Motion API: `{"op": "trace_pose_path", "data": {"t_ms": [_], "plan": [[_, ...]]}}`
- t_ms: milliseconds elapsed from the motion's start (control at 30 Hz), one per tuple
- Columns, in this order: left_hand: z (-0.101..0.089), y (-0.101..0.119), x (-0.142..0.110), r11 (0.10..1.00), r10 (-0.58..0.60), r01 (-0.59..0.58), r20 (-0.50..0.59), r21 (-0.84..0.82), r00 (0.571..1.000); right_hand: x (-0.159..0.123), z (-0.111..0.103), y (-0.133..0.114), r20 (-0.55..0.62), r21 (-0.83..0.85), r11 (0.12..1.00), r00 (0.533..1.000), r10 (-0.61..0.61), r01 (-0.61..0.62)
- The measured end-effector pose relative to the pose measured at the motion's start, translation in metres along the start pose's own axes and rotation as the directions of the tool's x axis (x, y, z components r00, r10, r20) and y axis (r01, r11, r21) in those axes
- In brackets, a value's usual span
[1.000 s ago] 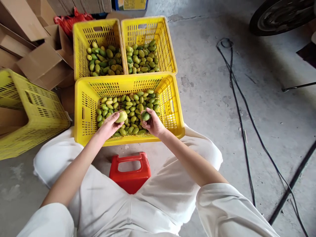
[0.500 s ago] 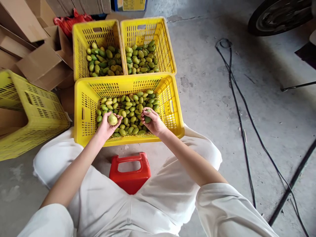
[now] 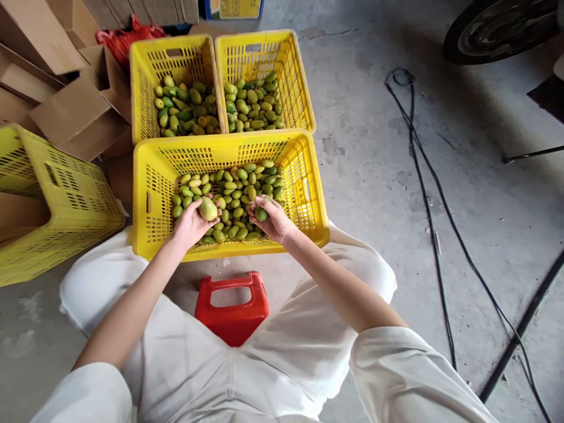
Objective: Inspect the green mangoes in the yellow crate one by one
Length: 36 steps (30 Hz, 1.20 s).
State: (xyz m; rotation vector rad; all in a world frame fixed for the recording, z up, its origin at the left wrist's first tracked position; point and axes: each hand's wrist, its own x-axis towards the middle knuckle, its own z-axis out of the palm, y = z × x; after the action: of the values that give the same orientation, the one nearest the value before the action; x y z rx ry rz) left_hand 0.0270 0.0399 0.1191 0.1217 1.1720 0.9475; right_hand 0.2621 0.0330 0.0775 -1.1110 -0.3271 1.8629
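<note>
A yellow-green mango (image 3: 208, 209) rests in my left hand (image 3: 190, 226), with the fingers curled round it. My right hand (image 3: 277, 223) grips a darker green mango (image 3: 262, 210), partly covered by the fingers. Both hands are over the near part of a large yellow plastic crate (image 3: 215, 254). Beneath them many small green and yellowish mangoes (image 3: 238, 212) cover much of the crate's bottom. The two hands are apart, with loose fruit visible between them.
Behind stand two more yellow crates, a left one (image 3: 134, 94) and a right one (image 3: 304, 88), both holding fruit. Another yellow crate (image 3: 74, 194) and cardboard boxes (image 3: 73, 114) are at left. A red plastic stool (image 3: 231, 323) sits between my legs. Black cables (image 3: 425, 200) cross the floor near a wheel (image 3: 497, 35).
My left hand has moved slightly right and up, and its mango has shifted and turned with it. My right hand has turned a little, its mango still held.
</note>
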Motion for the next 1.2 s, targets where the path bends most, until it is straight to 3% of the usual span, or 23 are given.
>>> {"op": "trace_pose_path", "data": {"t_ms": [300,467,633,800,1033,1200], "plan": [[-0.006,0.007,-0.005,0.996,-0.015,0.001,0.158,0.084,0.987,-0.003,0.003,-0.007,0.106,0.029,0.998,0.993,0.044,-0.047],[-0.002,0.007,-0.005,0.993,-0.026,0.009,0.137,0.120,0.990,-0.003,0.002,-0.004,0.063,0.024,0.999,0.998,0.021,-0.022],[-0.002,0.002,0.002,0.972,-0.099,0.087,0.048,0.217,0.994,-0.002,0.002,-0.007,0.084,0.040,0.997,0.995,0.061,-0.065],[-0.006,0.001,0.007,0.986,-0.037,0.038,-0.010,0.162,0.999,-0.003,0.001,-0.005,0.086,-0.032,0.998,0.995,0.051,-0.049],[-0.008,0.006,0.001,0.986,0.066,-0.081,0.107,0.146,0.992,-0.001,-0.003,-0.005,0.059,-0.008,0.999,0.998,0.035,-0.034],[-0.009,0.013,-0.002,0.989,0.104,-0.115,0.120,0.093,0.987,0.000,-0.003,-0.007,0.088,0.019,0.998,0.995,0.055,-0.057]]}}
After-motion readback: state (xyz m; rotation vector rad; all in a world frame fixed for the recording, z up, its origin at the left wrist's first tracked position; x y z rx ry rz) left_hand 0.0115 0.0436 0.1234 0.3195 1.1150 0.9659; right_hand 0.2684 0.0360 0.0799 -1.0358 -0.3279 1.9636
